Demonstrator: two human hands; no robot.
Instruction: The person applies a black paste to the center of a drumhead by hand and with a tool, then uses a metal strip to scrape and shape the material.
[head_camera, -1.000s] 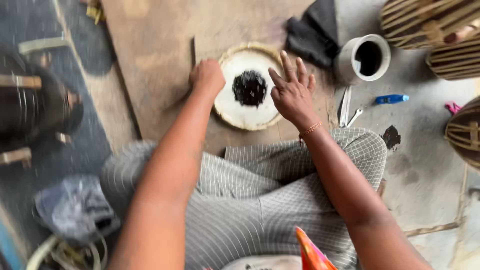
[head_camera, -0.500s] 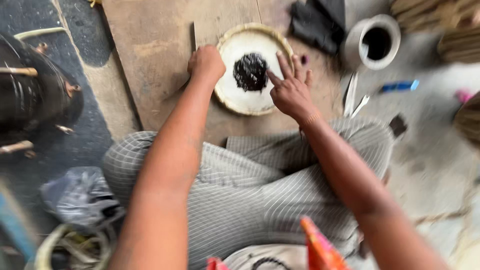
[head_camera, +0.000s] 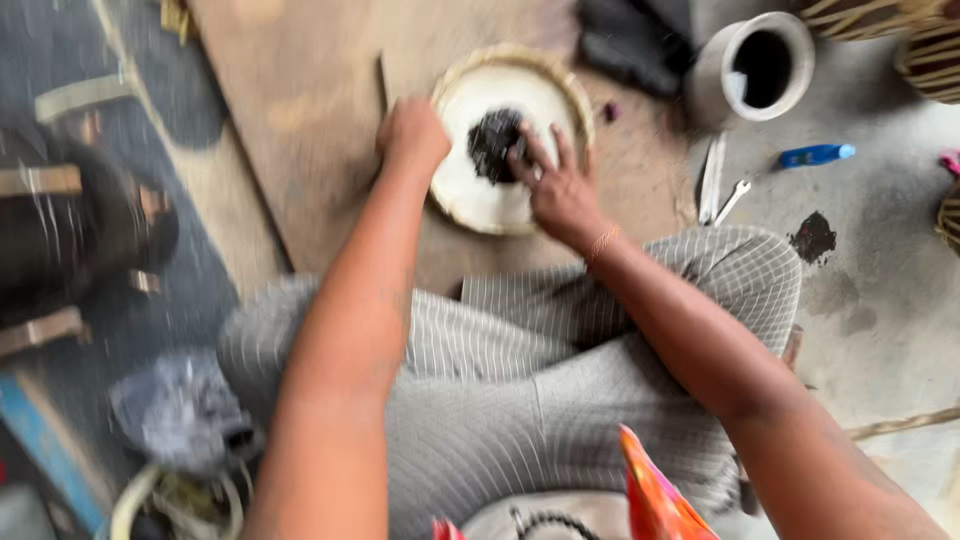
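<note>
A round white drum skin (head_camera: 482, 185) with a pale rim lies on a brown wooden board (head_camera: 320, 130) in front of my crossed legs. A black paste patch (head_camera: 493, 140) sits at its centre. My left hand (head_camera: 412, 135) is closed in a fist on the skin's left rim, holding it down. My right hand (head_camera: 558, 180) rests on the skin with fingers spread, the fingertips touching the right edge of the black patch. The frame is blurred by motion.
A grey pot (head_camera: 750, 65) with a dark inside stands at the back right, beside a black cloth (head_camera: 630, 40). A metal tool (head_camera: 712, 180), a small wrench (head_camera: 732, 200) and a blue marker (head_camera: 815, 155) lie on the concrete floor. A dark drum (head_camera: 70, 220) is at left.
My right hand has come down from hovering above the skin onto it, fingers now on the black patch. The left fist stays on the rim. The camera has shifted.
</note>
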